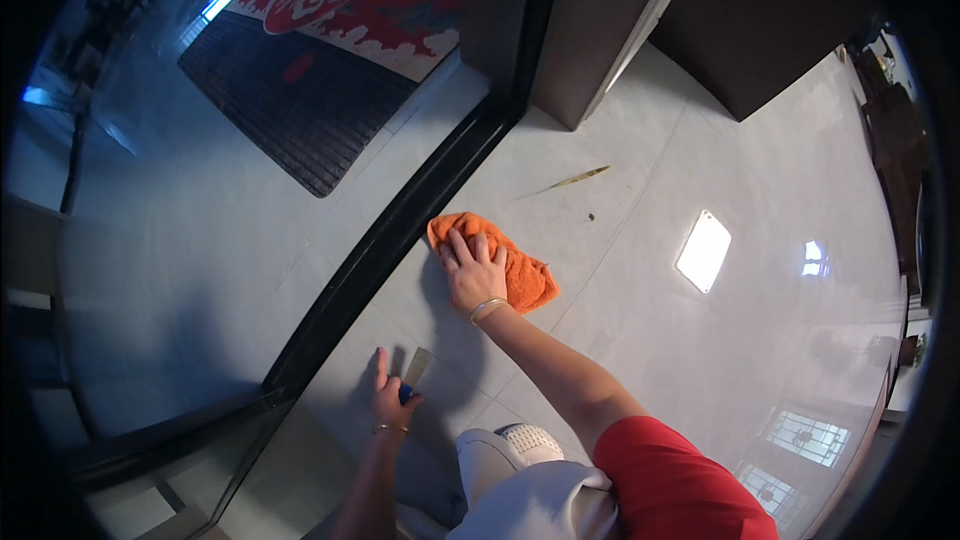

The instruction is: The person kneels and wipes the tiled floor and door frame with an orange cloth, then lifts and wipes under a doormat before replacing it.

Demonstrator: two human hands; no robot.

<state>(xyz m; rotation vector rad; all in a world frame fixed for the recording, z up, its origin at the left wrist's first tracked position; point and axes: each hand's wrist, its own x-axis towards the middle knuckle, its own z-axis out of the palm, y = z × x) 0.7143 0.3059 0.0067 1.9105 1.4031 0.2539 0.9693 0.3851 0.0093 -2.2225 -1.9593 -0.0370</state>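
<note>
My right hand [478, 276] presses an orange terry cloth [531, 279] down against the pale tiled floor. The fingers are spread and sunk into its folds. One corner of the cloth touches the black bottom rail [382, 240] of a glass door. Lower down, my left hand [388, 399] grips a scraper by its blue handle [406, 393], most of which the fingers hide. The flat metal scraper blade [418, 364] points away from me, above the floor or touching it; I cannot tell which. My left index finger is stretched out towards the rail.
A long thin yellowish leaf [582, 178] and a small dark crumb [591, 217] lie on the floor beyond the cloth. A dark cabinet [739, 30] and a brown door post [581, 37] stand at the top. Past the rail is a black and red mat [322, 105] bearing writing.
</note>
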